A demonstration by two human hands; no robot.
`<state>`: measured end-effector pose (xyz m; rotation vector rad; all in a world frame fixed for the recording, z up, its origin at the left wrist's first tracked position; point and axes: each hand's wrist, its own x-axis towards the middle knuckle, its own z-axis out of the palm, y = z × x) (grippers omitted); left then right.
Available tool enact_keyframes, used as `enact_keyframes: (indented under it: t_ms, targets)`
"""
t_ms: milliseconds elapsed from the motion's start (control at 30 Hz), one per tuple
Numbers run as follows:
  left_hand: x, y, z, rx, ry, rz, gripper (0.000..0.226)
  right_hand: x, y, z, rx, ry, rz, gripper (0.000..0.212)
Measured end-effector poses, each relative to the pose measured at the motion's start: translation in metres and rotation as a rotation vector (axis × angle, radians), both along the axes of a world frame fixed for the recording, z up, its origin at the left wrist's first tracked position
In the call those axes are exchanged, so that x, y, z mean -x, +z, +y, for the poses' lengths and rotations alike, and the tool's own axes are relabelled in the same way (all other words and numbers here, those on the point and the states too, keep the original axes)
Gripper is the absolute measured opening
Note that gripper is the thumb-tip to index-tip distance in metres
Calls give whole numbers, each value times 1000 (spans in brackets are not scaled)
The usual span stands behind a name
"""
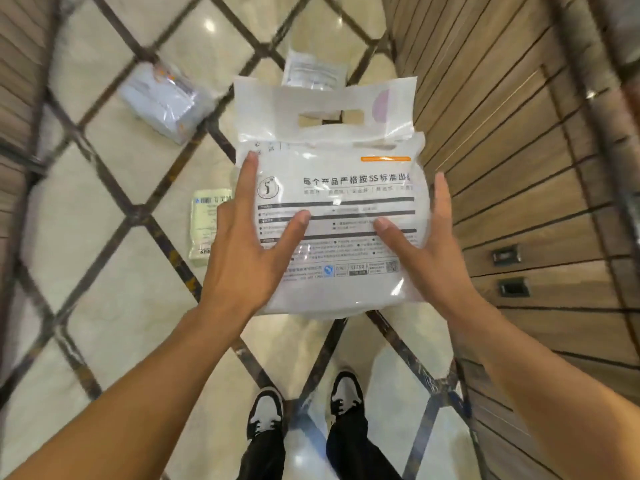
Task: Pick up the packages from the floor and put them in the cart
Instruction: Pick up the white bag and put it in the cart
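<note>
Obs.: you hold one white plastic package [332, 202] up in front of you with both hands, clear of the floor [104, 306]. It has a die-cut carry handle at its top and black printed text, an orange bar and a small code block on the face turned toward you.

Left hand [249, 251]: open and spread flat against the package's left edge. The thumb lies across the printed face and the index finger runs up the left side. The other fingers are hidden behind the package.

Right hand [426, 244]: likewise spread, pressing the right edge. The thumb rests on the printed face, the fingers extend up along the right side. The package is clamped between the two palms rather than pinched by either hand.

Floor: glossy cream tile with dark diagonal borders. Three more packages lie on it. A clear-wrapped bundle [162, 102] sits toward the far left, blurred. A pale green flat packet [204, 226] lies just left of your left hand in the view. A white pouch [311, 72] shows beyond the top of the held package, partly hidden by it.

Your black-and-white shoes [304, 410] stand on the floor near its lower edge. A wood-slat wall [519, 168] runs along the right.
</note>
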<state>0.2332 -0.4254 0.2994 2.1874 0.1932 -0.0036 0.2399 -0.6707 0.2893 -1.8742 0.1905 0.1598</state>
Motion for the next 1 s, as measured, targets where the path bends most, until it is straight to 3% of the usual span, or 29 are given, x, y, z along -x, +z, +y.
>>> enact_keyframes:
  t_ms: [133,200,300,500,633,800,1000]
  targets:
    - [-27,152,-18,60,0,-114,108,-16,143,-19,-9,-47,-112,72]
    - [-30,220,-26,71,14,-165,111,-18,210,-27,-15,-50,-182,70]
    - [-28,309,-38,116,-2,-280,85,-15,307,-36,19,-63,-292,65]
    - [-20,447,-58,174,-69,-441,79,9,465,-56,105,-90,-442,68]
    - [-21,518,-68,207,-187,-501,76,43,545,-60,142,-187,-521,51]
    - [-13,592,-86,240,-436,-562,76,104,613,-64,231,-342,-595,56]
    - [26,641,-137,331,-731,-570,80,211,655,-73,356,-612,-594,59]
